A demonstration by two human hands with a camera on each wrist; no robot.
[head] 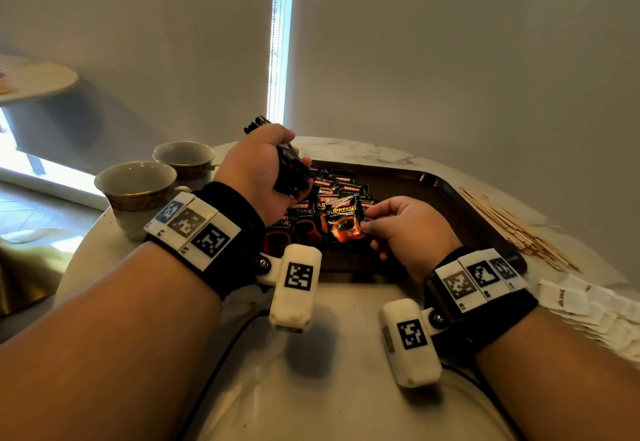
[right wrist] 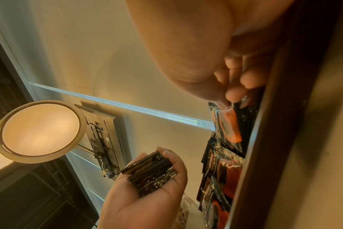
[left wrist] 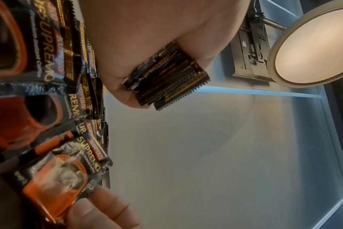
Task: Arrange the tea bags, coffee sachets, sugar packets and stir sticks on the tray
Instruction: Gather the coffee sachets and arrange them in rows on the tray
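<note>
A dark brown tray [head: 450,195] lies on the round marble table, with several black-and-orange coffee sachets [head: 332,188] laid overlapping on its left half. My left hand [head: 263,163] hovers over the tray's left edge and grips a thick stack of coffee sachets [head: 289,170], the same stack of sachets [left wrist: 166,79] [right wrist: 151,172] showing in both wrist views. My right hand [head: 408,226] pinches one coffee sachet [head: 344,221] by its right edge, just above the laid ones. Wooden stir sticks [head: 512,226] lie right of the tray. White packets [head: 588,305] lie at the right edge.
Two gold-rimmed cups [head: 138,188] [head: 185,158] stand on the table left of the tray. A black cable [head: 221,364] runs across the near part of the table. A second round table [head: 34,77] stands far left, beside a bright window.
</note>
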